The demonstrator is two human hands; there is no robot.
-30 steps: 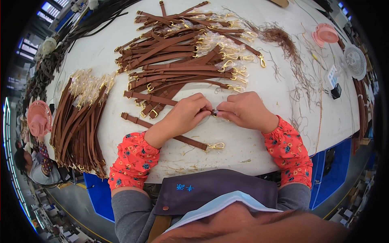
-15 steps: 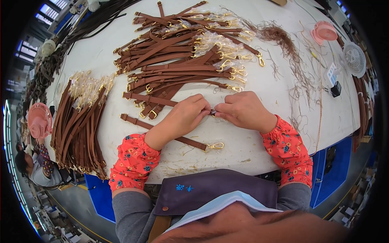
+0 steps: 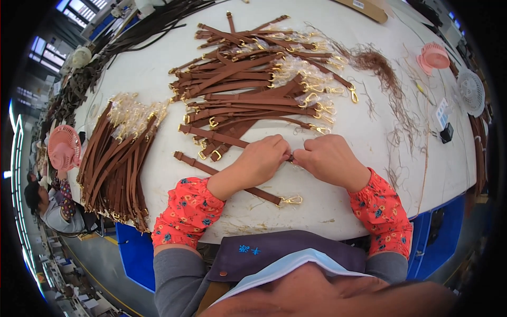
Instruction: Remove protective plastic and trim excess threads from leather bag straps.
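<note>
The brown leather strap (image 3: 211, 138) I'm working lies across the white table (image 3: 369, 158) just ahead of me, its far end running up and left toward the heap, its near end pinched between my two hands where they meet. My left hand (image 3: 260, 159) is curled narrow over that end, thumb and fingertips closed on it; my right hand (image 3: 328, 158) is closed the same way from the other side, knuckles up. What exactly sits between the fingertips is hidden — only a dark bit of strap shows in the gap.

A second strap (image 3: 232, 179) lies under my left forearm, its gold clasp (image 3: 291, 200) loose on the table near my wrist. Beyond my hands is the tangled heap of brown straps with gold clasps (image 3: 253, 79), some clasps in clear wrap. Off to my left is a neater bundle of straps (image 3: 113, 169) hanging toward the table edge. Loose brown threads (image 3: 383, 74) trail across the right side, near a pink fan (image 3: 434, 55) and a white fan (image 3: 470, 91).

My worry here: both hands grip so close together that a slip would let the small end spring free. My left forearm could also drag the strap beneath it — clasp and all — off the edge, and the stray threads could catch in what I'm pinching.
</note>
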